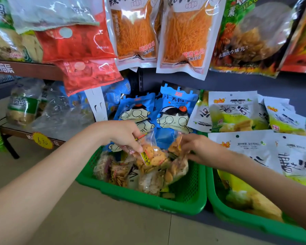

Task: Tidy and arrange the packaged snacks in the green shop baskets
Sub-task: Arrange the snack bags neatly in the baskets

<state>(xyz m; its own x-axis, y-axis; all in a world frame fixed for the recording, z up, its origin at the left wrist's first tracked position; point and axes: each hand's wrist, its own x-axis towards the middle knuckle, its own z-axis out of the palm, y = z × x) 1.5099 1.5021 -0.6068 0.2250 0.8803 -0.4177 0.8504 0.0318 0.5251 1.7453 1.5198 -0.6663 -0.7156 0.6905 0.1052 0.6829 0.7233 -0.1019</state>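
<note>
A green basket (145,198) on the floor holds several clear bags of biscuits and crackers. My left hand (124,135) pinches the top of a clear bag of orange round crackers (152,156) above that basket. Just to its right, my right hand (200,147) pinches another clear bag of pale biscuits (177,168). Blue cartoon-face snack packets (173,117) stand at the back of the basket. A second green basket (237,216) on the right is filled with white and yellow-green packets (290,156).
Orange noodle-snack packs (185,38) and red packs (78,43) hang above the baskets. A low brown shelf (12,133) at left carries clear bagged snacks and a yellow price tag (42,141). Beige tiled floor (95,223) lies in front.
</note>
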